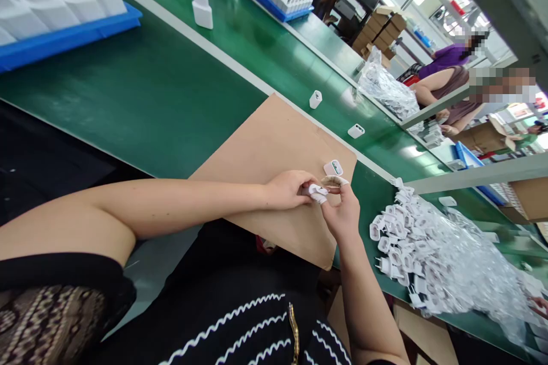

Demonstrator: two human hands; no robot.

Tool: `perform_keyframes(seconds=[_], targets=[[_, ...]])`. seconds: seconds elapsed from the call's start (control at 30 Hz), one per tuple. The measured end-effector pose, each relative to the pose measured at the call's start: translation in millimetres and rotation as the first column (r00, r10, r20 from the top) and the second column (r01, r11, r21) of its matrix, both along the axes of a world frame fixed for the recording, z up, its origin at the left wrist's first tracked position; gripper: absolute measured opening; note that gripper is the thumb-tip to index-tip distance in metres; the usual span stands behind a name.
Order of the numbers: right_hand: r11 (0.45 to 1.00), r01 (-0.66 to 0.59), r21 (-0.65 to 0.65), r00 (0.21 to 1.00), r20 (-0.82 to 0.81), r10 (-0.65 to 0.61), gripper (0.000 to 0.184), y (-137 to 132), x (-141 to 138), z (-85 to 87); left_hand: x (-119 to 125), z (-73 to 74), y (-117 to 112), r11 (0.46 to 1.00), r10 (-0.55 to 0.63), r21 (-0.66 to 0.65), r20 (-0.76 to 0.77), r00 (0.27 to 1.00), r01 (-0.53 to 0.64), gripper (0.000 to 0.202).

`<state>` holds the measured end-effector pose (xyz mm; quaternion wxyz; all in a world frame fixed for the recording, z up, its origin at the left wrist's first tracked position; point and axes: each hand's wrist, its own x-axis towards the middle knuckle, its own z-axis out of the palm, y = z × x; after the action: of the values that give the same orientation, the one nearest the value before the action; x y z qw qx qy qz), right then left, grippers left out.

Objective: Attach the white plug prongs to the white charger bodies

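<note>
The left hand (291,189) pinches a small white piece (315,189), and the right hand (346,214) has its covered fingertips at it, whether gripping I can't tell. Beneath them lies cardboard (265,142), a white casing (331,169) just past the right fingertips; plugs (398,234) heap up to their right, and far beyond the left hand stands a charger (202,13).
</note>
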<state>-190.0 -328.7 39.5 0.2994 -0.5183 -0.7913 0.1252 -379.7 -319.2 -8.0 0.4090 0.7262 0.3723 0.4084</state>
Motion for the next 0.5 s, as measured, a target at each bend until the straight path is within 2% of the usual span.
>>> perform_keyframes(seconds=[0.1,0.17,0.2,0.23,0.27,0.33,0.4,0.43,0.5], targets=[[0.992,0.047,0.121,0.997,-0.069,-0.039,0.057,-13,18,1.6,-3,2.8,-1,1.000,-0.014,0.017,-0.019,1.000,0.014,0.024],[0.969,0.124,0.212,0.992,-0.023,-0.122,0.062,-29,49,3.0,-15,3.5,11,0.998,0.051,-0.030,0.015,0.999,-0.050,0.026],[0.955,0.178,0.239,0.981,0.037,-0.192,0.057,-39,70,1.6,-24,4.0,23,0.992,0.115,-0.055,0.031,0.993,-0.113,0.030],[0.935,0.228,0.273,0.953,0.132,-0.272,0.049,-48,92,-1.8,-35,5.0,39,0.979,0.194,-0.070,0.032,0.981,-0.191,0.033],[0.899,0.299,0.320,0.891,0.244,-0.383,0.042,-57,115,-7.2,-47,6.6,59,0.958,0.281,-0.070,0.015,0.960,-0.279,0.036],[0.807,0.454,0.377,0.667,0.456,-0.589,0.037,-69,154,-21.6,-73,11.4,110,0.890,0.452,-0.032,-0.075,0.889,-0.455,0.038],[0.765,0.514,0.388,0.515,0.573,-0.637,0.030,-72,178,-35.6,-95,17.1,166,0.787,0.612,0.023,-0.154,0.776,-0.617,0.033],[0.759,0.522,0.389,0.483,0.598,-0.639,0.026,-71,185,-40.7,-103,19.8,191,0.742,0.665,0.052,-0.179,0.725,-0.668,0.032],[0.765,0.508,0.396,0.489,0.598,-0.635,0.020,-63,189,-46.0,-114,24.0,232,0.668,0.731,0.054,-0.237,0.640,-0.742,0.031]])
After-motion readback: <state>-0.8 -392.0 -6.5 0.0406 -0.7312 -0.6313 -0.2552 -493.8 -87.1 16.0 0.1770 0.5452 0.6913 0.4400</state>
